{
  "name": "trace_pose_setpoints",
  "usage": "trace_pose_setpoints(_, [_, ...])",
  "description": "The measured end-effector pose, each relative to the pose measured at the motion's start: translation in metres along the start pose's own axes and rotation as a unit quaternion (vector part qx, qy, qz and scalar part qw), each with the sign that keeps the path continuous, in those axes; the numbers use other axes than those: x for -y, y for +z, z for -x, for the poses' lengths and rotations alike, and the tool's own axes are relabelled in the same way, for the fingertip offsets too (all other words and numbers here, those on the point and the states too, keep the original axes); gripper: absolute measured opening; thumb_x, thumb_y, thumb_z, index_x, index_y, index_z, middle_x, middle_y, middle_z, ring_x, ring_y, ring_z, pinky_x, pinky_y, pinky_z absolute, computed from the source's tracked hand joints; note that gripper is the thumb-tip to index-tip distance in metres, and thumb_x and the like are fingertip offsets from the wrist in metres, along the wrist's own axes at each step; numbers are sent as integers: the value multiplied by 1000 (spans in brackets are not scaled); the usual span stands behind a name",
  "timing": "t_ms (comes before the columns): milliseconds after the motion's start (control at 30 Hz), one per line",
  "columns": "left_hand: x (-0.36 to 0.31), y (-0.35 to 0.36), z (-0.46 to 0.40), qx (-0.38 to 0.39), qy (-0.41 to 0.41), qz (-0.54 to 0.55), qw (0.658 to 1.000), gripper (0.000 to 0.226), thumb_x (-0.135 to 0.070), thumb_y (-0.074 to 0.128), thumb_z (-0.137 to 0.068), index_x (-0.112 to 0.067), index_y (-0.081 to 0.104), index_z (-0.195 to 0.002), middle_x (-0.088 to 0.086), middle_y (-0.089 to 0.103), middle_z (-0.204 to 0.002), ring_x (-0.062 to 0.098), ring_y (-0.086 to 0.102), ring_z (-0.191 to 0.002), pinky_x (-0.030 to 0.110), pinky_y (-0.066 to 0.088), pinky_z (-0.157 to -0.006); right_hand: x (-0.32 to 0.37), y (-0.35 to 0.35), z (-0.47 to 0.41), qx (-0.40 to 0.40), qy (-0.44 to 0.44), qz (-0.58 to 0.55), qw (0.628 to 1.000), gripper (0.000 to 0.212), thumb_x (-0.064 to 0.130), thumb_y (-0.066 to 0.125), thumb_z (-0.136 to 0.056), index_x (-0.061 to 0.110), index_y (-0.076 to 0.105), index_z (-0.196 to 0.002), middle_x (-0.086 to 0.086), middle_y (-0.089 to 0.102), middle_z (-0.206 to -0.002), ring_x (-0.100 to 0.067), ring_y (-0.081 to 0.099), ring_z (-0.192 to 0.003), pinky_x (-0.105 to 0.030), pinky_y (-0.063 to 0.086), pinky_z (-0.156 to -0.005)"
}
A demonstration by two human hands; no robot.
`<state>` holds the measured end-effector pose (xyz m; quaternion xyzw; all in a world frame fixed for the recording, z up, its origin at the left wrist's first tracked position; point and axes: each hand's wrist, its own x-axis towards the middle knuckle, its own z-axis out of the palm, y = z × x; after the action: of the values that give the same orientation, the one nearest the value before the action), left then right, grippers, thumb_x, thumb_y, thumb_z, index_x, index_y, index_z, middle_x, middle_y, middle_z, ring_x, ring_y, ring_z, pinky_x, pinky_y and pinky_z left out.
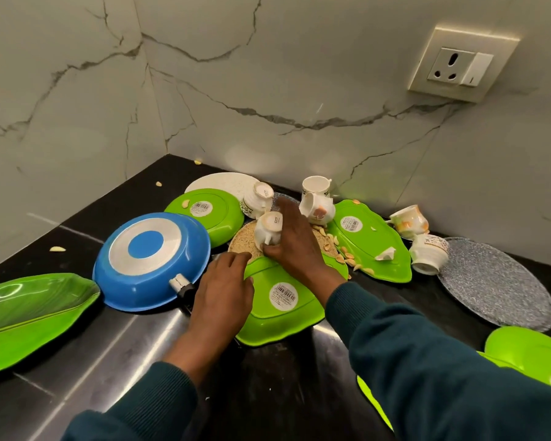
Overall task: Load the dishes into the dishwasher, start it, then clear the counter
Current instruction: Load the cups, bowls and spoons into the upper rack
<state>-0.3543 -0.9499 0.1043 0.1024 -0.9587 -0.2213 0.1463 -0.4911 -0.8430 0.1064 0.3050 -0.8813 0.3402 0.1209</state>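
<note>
Dishes lie heaped in the corner of a black counter (115, 361). My right hand (295, 240) grips a white cup (268, 229) by its handle, the cup tipped over a brown speckled plate (242, 245). My left hand (221, 291) rests with curled fingers on the left edge of an upturned green plate (283, 323) and holds its rim. An upturned blue pan (150, 259) sits just left of that hand. More white cups (315, 186) stand or lie behind.
A green leaf tray (29, 313) lies far left, another upturned one (369, 246) at right beside a grey round plate (497, 284). A round green plate (204, 214) and white plate (223, 183) sit at the back. Nut pieces are scattered about. A wall socket (458, 65) sits upper right.
</note>
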Motion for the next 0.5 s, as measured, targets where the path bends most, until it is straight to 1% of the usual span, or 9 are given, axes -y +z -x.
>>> trace_pose_setpoints(33, [0, 0, 0, -1, 6, -4, 1000, 41, -16, 61, -86, -12, 55, -126, 12, 57, -120, 35, 54, -106, 44, 45, -87, 1, -3, 1, -20, 3, -10, 1000, 83, 17, 78, -63, 13, 40, -137, -11, 46, -126, -31, 48, -109, -35, 41, -90])
trace_pose_setpoints(100, [0, 1, 1, -6, 28, -13, 999, 38, -17, 64, -84, -12, 59, -121, 11, 59, -114, 35, 56, -100, 44, 48, -83, 7, -11, 6, -75, 34, -34, 996, 79, 22, 77, -63, 17, 45, -135, -8, 38, -117, -28, 45, -106, -34, 45, -88])
trace_pose_setpoints(200, [-2, 0, 2, 5, 88, -49, 995, 24, -35, 58, -88, -19, 66, -103, 4, 61, -100, 29, 57, -86, 40, 50, -72, 12, -29, 18, -133, 68, -66, 986, 66, 24, 77, -65, 18, 51, -126, -2, 31, -110, -24, 45, -101, -33, 47, -85])
trace_pose_setpoints(267, [-7, -1, 2, 29, 144, -93, 985, 38, -52, 43, -87, -21, 66, -90, 1, 60, -94, 26, 55, -78, 37, 47, -64, 12, -45, 29, -150, 61, -81, 984, 64, 21, 77, -68, 17, 51, -126, -3, 31, -112, -21, 44, -103, -27, 45, -87])
trace_pose_setpoints(300, [-7, -2, 1, 34, 162, -115, 980, 44, -56, 39, -85, -21, 66, -88, 2, 60, -96, 27, 55, -78, 37, 47, -62, 12, -52, 35, -154, 56, -81, 983, 65, 21, 78, -68, 18, 50, -127, -4, 32, -114, -20, 44, -104, -25, 45, -88])
trace_pose_setpoints(367, [-12, -3, 1, 40, 178, -147, 972, 50, -59, 37, -83, -20, 68, -90, 6, 61, -106, 30, 56, -83, 38, 50, -63, 8, -70, 49, -168, 46, -73, 982, 67, 23, 78, -70, 18, 49, -130, -5, 33, -116, -19, 43, -106, -18, 41, -89])
trace_pose_setpoints(433, [-20, -3, 4, 43, 168, -155, 973, 53, -59, 36, -83, -20, 69, -98, 8, 61, -113, 32, 56, -87, 40, 52, -65, 5, -87, 66, -177, 54, -76, 980, 67, 22, 78, -71, 16, 48, -131, -5, 33, -119, -16, 43, -107, -7, 36, -87])
trace_pose_setpoints(467, [-26, -3, 6, 47, 161, -154, 974, 54, -58, 36, -83, -20, 68, -101, 7, 61, -114, 33, 57, -87, 40, 53, -65, 4, -94, 76, -180, 60, -79, 979, 67, 22, 78, -72, 16, 48, -131, -5, 35, -121, -15, 44, -108, -5, 34, -87])
trace_pose_setpoints(500, [-36, -1, 10, 51, 160, -148, 975, 53, -58, 36, -83, -20, 68, -104, 7, 62, -113, 34, 57, -86, 41, 53, -65, 3, -105, 87, -182, 67, -81, 978, 66, 23, 78, -72, 15, 48, -131, -6, 38, -123, -16, 44, -110, -7, 35, -90])
